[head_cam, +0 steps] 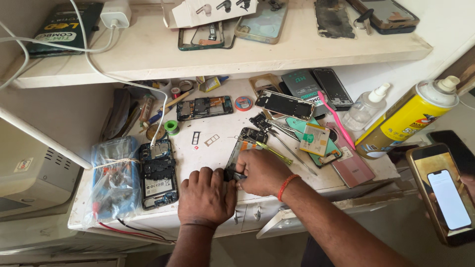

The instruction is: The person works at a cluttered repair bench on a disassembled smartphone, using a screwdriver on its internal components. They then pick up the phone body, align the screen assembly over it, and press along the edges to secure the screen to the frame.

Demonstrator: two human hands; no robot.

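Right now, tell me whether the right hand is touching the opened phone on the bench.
Touching. The head view shows the right hand gripping the lower end of the opened phone, with the left hand pressed against it too.

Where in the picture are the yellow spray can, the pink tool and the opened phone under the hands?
yellow spray can (406, 118), head view, middle of its body.
pink tool (337, 120), head view, mid-shaft.
opened phone (246, 143), head view, exposed upper part above the hands.
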